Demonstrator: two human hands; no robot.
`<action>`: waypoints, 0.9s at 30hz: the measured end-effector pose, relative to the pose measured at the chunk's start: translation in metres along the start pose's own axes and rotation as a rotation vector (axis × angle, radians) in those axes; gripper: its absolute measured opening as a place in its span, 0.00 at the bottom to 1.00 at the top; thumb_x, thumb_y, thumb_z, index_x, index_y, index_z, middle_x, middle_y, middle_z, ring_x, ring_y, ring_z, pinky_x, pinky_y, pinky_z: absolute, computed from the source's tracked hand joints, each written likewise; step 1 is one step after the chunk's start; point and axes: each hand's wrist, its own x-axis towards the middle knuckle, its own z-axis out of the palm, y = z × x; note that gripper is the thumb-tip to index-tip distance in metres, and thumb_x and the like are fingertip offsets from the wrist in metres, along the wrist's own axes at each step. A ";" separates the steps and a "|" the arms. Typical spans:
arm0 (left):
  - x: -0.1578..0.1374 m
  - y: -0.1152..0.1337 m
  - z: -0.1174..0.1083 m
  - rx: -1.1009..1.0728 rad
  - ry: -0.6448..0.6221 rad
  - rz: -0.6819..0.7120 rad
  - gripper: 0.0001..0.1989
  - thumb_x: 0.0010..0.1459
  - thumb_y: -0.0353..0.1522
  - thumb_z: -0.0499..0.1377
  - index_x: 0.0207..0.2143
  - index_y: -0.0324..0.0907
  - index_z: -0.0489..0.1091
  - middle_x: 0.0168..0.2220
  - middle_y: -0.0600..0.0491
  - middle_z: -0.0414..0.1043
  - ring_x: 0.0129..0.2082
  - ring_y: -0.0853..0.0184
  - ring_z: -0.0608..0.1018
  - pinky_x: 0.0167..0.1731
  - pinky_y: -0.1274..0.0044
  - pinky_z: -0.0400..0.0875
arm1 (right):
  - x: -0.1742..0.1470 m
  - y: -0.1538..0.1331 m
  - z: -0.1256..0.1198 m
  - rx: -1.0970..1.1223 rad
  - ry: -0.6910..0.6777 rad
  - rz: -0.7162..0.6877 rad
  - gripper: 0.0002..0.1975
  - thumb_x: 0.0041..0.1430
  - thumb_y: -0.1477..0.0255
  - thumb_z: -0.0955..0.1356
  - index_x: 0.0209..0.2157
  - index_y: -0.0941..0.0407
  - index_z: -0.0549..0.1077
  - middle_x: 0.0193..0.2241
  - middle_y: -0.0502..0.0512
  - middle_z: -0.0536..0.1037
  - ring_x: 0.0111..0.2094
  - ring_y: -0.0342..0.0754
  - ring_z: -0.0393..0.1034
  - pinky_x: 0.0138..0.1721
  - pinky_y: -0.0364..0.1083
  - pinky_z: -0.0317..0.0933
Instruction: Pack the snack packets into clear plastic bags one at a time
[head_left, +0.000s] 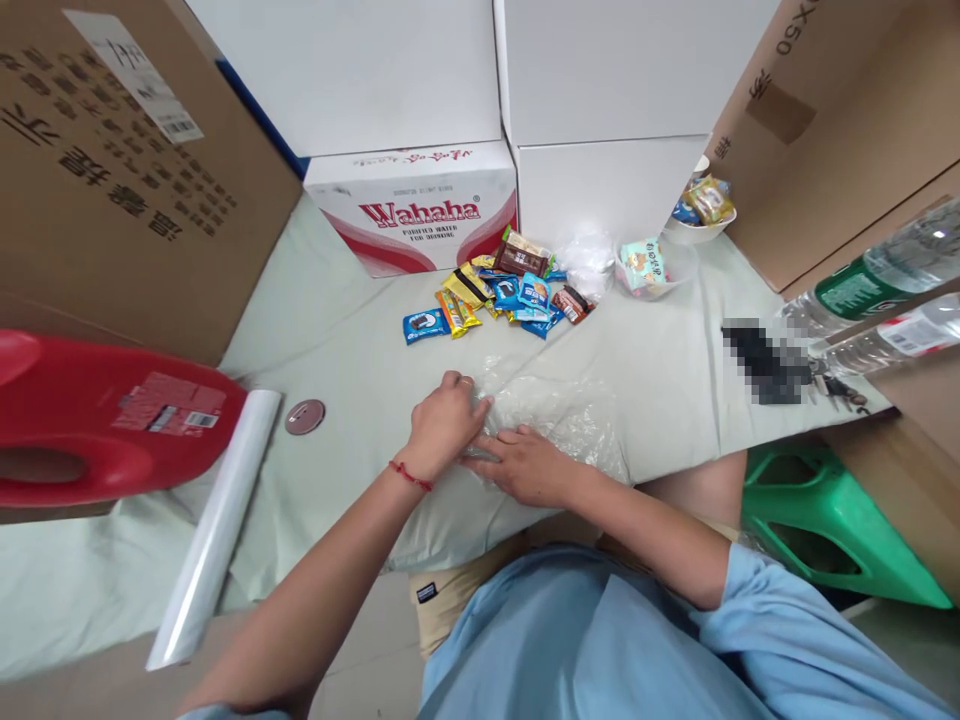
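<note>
A crinkled piece of clear plastic film [574,415] lies on the cloth-covered table in front of me; I cannot tell whether it is a bag or a single sheet. My left hand [444,425], with a red string at the wrist, is closed over its left edge, fingers curled down. From the right, my right hand [531,467] rests on the near part of the plastic, its fingers stretched toward the left hand. The fingers of both hands nearly meet. Beyond them is a pile of small wrapped snacks [506,292].
A Wahaha carton [420,215] and white boxes [607,190] stand behind the snacks. Clear bunched plastic [589,262] and a snack tub [652,270] sit right of them. Leftward are a round brown lid [305,417], a plastic roll [217,530] and a red jug [112,420]. Bottles [862,290] lean at right.
</note>
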 end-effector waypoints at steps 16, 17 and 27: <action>-0.013 -0.010 0.027 0.035 0.325 0.706 0.09 0.66 0.27 0.55 0.41 0.43 0.74 0.45 0.43 0.76 0.55 0.55 0.75 0.55 0.62 0.72 | 0.007 0.003 -0.004 0.035 -0.153 -0.100 0.25 0.72 0.77 0.62 0.66 0.46 0.71 0.63 0.56 0.75 0.57 0.57 0.67 0.49 0.55 0.62; -0.009 -0.007 0.031 0.000 0.287 0.702 0.09 0.66 0.27 0.54 0.41 0.42 0.75 0.47 0.43 0.77 0.56 0.55 0.74 0.56 0.63 0.72 | 0.007 0.002 -0.005 0.038 -0.158 -0.097 0.25 0.72 0.77 0.62 0.66 0.46 0.71 0.62 0.56 0.76 0.58 0.57 0.66 0.49 0.54 0.62; 0.006 -0.022 0.057 -0.101 0.276 0.164 0.30 0.75 0.41 0.43 0.70 0.35 0.62 0.74 0.39 0.57 0.75 0.51 0.59 0.72 0.53 0.52 | -0.037 -0.023 -0.006 0.058 -0.058 0.036 0.30 0.72 0.78 0.62 0.73 0.56 0.59 0.74 0.61 0.58 0.56 0.59 0.67 0.53 0.59 0.65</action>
